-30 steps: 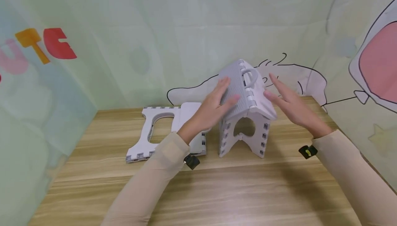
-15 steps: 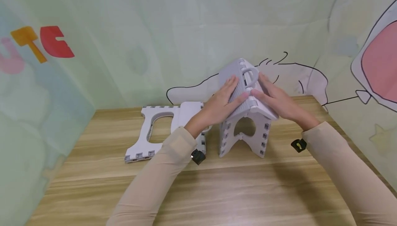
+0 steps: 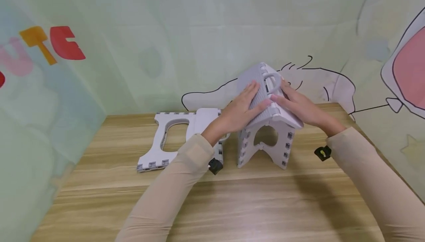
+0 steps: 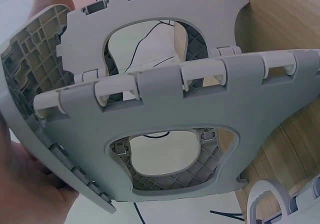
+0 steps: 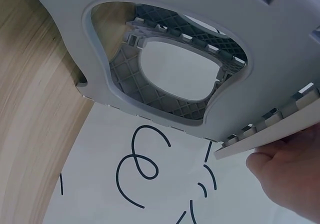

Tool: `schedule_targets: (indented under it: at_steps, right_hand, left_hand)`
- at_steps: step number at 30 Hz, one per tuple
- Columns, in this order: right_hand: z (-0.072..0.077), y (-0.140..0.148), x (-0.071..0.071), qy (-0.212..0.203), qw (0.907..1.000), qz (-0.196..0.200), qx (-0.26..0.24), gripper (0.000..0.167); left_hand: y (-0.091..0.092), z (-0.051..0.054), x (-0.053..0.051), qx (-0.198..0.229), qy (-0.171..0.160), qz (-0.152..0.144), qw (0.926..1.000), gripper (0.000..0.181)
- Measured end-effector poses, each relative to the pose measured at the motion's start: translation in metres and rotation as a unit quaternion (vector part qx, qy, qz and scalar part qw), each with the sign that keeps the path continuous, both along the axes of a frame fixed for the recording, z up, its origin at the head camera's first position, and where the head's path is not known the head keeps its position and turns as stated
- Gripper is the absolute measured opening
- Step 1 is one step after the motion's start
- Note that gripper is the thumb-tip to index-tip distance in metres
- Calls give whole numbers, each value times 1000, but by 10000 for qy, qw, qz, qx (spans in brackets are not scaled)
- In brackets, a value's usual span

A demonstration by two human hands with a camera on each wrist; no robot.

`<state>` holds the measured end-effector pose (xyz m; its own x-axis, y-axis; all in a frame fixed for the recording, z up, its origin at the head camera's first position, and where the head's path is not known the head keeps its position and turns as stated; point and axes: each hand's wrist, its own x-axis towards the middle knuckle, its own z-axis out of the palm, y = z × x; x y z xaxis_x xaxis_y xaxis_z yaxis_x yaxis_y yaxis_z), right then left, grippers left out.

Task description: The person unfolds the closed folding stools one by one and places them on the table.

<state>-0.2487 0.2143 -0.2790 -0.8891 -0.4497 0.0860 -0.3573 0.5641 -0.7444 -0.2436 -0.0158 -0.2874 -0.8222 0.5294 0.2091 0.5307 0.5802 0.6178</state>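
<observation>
A light grey folding step stool (image 3: pixel 283 135) stands half unfolded on the table, its hinged top peaked like a roof with a loop handle at the ridge. My left hand (image 3: pixel 239 112) rests on the textured left slope, fingers extended. On the right slope lies my right hand (image 3: pixel 300 108), its thumb near the ridge. The left wrist view has the stool's side panel (image 4: pixel 265 99) close up, with its oval opening and hinges; the hand (image 4: pixel 30 184) is partly hidden behind the top. In the right wrist view, the right hand (image 5: pixel 295 179) touches the top's outer face.
Left of the standing stool, a second folding stool (image 3: pixel 151 155) lies flat on the wooden table (image 3: pixel 239 205), partly covered by the left forearm. A printed cloth (image 3: pixel 199 42) hangs behind the table's back edge. Small black cameras (image 3: pixel 215 166) sit at the wrists.
Both hands have come inward from beside and above the stool's top onto its two slopes. In the last half second they have hardly moved. The stool stays peaked.
</observation>
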Motion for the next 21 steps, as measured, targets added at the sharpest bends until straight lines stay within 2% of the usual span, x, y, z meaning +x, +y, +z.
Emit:
schedule_targets:
  at_steps: [8,21]
  right_hand:
    - [-3,4,-2,54,9999,-26,161,75]
    - [1,6,-1,223,9978,-147,603,77]
  left_hand:
    - [2,-1,0,-158,44,9,9999,84]
    - [3,0,2,-310,84,107,9994,84]
